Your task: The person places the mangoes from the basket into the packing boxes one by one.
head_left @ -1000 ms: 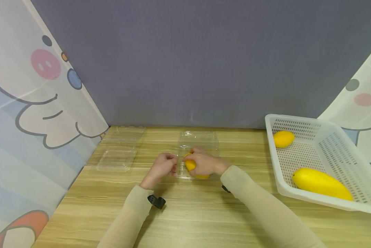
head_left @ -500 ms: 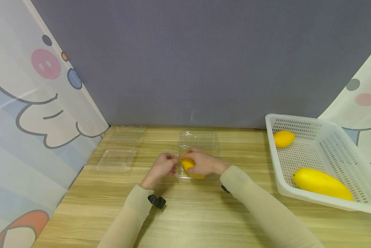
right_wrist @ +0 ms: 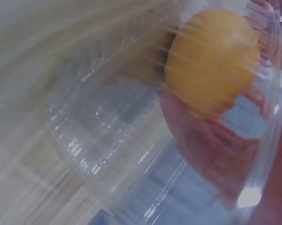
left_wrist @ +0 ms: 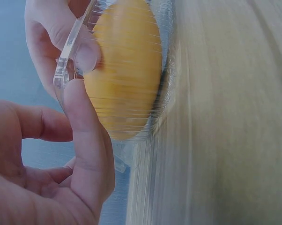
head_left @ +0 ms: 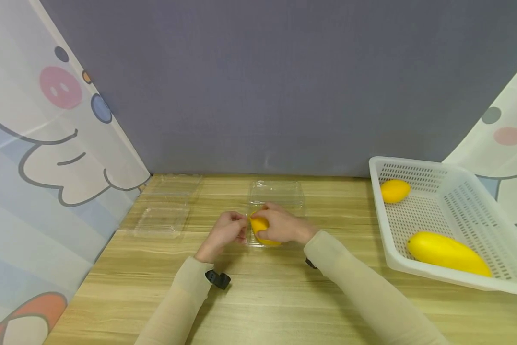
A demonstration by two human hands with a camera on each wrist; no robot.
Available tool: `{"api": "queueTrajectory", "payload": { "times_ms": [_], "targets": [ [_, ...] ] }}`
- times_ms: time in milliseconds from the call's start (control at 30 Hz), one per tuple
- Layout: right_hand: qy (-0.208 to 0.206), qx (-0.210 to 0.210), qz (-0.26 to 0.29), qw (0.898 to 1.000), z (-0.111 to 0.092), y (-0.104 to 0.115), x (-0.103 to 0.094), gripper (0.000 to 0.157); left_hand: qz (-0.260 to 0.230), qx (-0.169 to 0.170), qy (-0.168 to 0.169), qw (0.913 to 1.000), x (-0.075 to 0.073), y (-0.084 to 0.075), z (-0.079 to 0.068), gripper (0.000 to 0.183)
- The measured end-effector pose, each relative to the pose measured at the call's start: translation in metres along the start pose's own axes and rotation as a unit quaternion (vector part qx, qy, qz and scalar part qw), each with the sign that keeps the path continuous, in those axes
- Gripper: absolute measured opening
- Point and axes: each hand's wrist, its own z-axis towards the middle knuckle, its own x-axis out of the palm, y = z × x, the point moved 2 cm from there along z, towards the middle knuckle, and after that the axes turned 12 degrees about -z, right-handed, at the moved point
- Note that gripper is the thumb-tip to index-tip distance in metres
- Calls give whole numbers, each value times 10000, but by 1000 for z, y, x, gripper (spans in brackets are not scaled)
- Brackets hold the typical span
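My right hand [head_left: 283,226] grips a yellow-orange mango [head_left: 257,225] from above, inside the base of a clear hinged plastic container [head_left: 276,192]. The container's lid lies opened back, away from me. My left hand [head_left: 227,229] holds the container's left rim between bent fingers and thumb. Through the clear wall in the left wrist view, the mango [left_wrist: 131,70] lies lengthwise near the rim, with the right thumb against it. The right wrist view shows the mango [right_wrist: 213,61] at one side of the container, fingers beneath and behind it; the rest of the base is bare.
A second clear container [head_left: 162,218] lies opened at the left. At the right stands a white perforated basket [head_left: 383,230] with a small mango [head_left: 395,191] and a long yellow fruit [head_left: 448,254]. A grey panel [head_left: 258,96] closes off the table's back.
The right hand has shifted the mango slightly left inside the container, toward the left hand, and turned it a little. The left hand has stayed at the rim.
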Motion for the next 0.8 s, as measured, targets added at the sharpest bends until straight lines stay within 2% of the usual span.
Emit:
{"api": "queueTrajectory", "payload": {
  "times_ms": [300, 800],
  "targets": [
    [-105, 150, -60, 9998, -3, 2, 4, 53, -37, -69, 26, 10000, 0, 0, 0, 25],
    [-58, 75, -385, 9992, -5, 7, 0, 50, -30, 23, 76, 10000, -1, 0, 0, 25]
  ]
}}
